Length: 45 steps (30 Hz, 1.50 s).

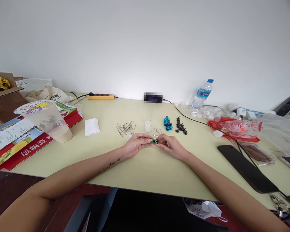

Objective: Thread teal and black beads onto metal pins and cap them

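Green-and-black piece: we have this small piece [155, 141] just above the near middle of the table, between our two sets of fingertips; its fine detail is too small to read.
Left hand: our left hand [135, 145] pinches the left end between thumb and fingers; we judge a light, steady grip best, since such a small part could slip.
Right hand: our right hand [172, 147] closes its thumb and fingertips on the dark right end; we would do well to line both ends up before pressing.
Metal pieces: these [158, 131] lie just beyond the hands, so we should mind our knuckles.
White discs: two [148, 126] lie near, beyond the fingers.
Metal pins: a loose pile [125, 128] sits to the left, easily scattered by a sleeve-less forearm.
Blue pieces: a cluster [167, 123] stands to the right, beside the black pieces [181, 126]; we gain by not mixing them.
Table: its bare front [140, 175] gives us forearm support.
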Motion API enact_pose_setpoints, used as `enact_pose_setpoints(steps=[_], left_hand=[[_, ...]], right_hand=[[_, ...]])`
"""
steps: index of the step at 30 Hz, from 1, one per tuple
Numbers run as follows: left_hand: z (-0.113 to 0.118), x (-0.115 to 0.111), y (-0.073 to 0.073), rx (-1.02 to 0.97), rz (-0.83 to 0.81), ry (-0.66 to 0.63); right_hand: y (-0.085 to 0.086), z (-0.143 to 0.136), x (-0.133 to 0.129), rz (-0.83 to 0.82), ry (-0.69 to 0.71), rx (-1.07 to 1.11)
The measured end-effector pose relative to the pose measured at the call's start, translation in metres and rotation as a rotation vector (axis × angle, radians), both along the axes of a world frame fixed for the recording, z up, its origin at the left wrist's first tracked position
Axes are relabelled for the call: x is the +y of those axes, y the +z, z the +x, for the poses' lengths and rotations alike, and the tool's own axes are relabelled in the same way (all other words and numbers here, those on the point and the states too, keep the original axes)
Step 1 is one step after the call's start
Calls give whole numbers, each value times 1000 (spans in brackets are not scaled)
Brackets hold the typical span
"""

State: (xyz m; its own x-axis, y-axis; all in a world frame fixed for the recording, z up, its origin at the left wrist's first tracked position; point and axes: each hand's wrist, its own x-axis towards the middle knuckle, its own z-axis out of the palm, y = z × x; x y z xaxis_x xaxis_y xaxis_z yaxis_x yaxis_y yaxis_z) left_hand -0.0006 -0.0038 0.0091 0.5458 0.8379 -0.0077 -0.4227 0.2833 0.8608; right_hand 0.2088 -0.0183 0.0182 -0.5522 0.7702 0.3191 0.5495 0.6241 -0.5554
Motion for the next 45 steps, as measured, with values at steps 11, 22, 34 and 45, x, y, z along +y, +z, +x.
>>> enact_pose_setpoints(steps=[11, 22, 34, 45], left_hand=[[0, -1, 1, 6, -22, 1], [1, 2, -3, 1, -62, 4], [1, 3, -4, -5, -36, -27], [0, 3, -5, 10, -10, -39]], right_hand=[[-2, 1, 1, 23, -16, 11], [-7, 4, 4, 22, -10, 45], [-4, 5, 4, 95, 7, -42], [2, 4, 0, 257, 9, -235]])
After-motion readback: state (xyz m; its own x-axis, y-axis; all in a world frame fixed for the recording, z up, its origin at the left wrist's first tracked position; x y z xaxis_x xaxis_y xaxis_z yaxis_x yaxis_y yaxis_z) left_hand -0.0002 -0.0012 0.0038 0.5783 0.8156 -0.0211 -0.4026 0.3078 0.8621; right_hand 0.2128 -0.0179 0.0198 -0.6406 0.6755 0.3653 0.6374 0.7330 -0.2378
